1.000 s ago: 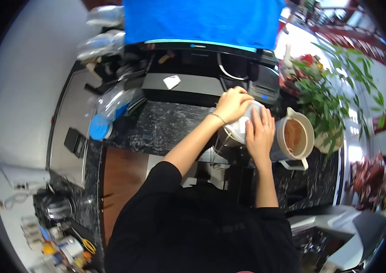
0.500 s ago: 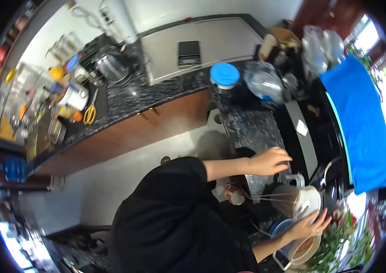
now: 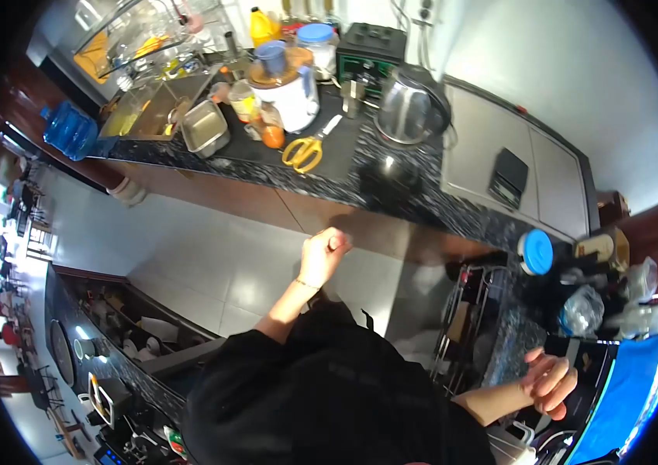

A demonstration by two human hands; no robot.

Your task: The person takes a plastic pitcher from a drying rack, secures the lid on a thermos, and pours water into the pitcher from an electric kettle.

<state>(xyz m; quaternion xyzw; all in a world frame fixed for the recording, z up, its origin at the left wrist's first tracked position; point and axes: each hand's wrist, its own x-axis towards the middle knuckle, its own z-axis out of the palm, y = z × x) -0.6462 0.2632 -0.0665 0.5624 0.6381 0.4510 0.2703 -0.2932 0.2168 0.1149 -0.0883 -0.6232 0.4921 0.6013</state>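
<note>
My left hand [image 3: 324, 258] is over the floor, in front of the counter with the yellow scissors. Its fingers are curled into a loose fist, and nothing shows in it. At the right, my right hand [image 3: 550, 383] hovers over the side counter with its fingers bent but apart, holding nothing. Below that hand, a whitish pitcher [image 3: 511, 446] is partly cut off by my sleeve and the frame's lower edge. On the counter ahead lie the yellow-handled scissors [image 3: 309, 149], near a white juicer [image 3: 288, 105] and a glass kettle [image 3: 406, 116].
A metal tray [image 3: 205, 129] stands by the sink [image 3: 150, 116]. To the right are a black scale [image 3: 509, 177], a blue-lidded tub [image 3: 535, 252], plastic bags [image 3: 582, 310] and a blue cloth [image 3: 623, 403]. A wire rack [image 3: 464, 318] stands below the right counter.
My view has swung left, toward the scissors and juicer. My left hand has moved off the right counter and curled closed. My right hand has come away from the pitcher.
</note>
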